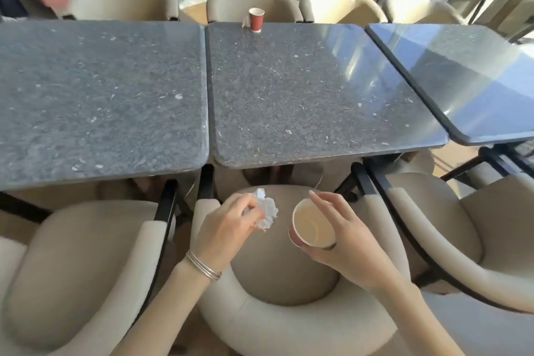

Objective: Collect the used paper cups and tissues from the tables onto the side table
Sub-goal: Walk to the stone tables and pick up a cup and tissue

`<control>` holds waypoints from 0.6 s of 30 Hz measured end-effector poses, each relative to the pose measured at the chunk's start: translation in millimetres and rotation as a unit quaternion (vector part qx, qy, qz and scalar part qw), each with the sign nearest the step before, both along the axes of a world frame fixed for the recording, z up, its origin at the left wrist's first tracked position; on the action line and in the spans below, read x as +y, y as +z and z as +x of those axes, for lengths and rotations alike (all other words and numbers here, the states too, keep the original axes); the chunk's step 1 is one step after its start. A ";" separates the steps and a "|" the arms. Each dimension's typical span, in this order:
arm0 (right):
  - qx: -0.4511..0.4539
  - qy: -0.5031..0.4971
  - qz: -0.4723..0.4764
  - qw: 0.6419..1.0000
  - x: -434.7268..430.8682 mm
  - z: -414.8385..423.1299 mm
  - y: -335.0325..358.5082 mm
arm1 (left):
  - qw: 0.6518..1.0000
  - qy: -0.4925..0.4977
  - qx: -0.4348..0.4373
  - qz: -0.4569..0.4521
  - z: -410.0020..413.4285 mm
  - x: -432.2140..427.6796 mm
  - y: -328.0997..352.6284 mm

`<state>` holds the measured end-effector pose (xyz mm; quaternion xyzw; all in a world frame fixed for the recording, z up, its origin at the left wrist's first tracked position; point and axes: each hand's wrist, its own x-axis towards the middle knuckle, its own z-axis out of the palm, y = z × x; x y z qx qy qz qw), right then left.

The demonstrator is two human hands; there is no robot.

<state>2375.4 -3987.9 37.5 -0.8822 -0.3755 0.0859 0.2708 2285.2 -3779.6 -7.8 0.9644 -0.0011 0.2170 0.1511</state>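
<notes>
The left hand (228,228) hides part of the crumpled white tissue (267,212); its fingers curl round the tissue and pinch it. The right hand (346,246) hides most of the red paper cup (313,225); its fingers wrap the cup's side, and the open top points up, tipped a little. Both are held over the round beige chair (289,326). A second red cup (256,19) stands straight up at the far edge of the grey stone table (318,95); a pale scrap (246,24) beside it is too small to make out.

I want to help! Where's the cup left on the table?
Head view: the red paper cup stands at the far edge of the middle table, before a beige chair.
</notes>
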 end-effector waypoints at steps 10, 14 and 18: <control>-0.017 0.139 0.012 0.990 -38.5 -152.7 -1.1 | 0.989 0.132 0.067 -0.020 -223.6 -73.7 10.5; -0.038 0.193 -0.011 0.980 -33.0 -188.5 10.0 | 0.985 0.154 0.076 -0.012 -275.5 -87.2 16.3; -0.031 0.217 -0.022 0.975 -23.1 -218.7 15.0 | 0.978 0.194 0.076 0.000 -307.7 -86.6 24.3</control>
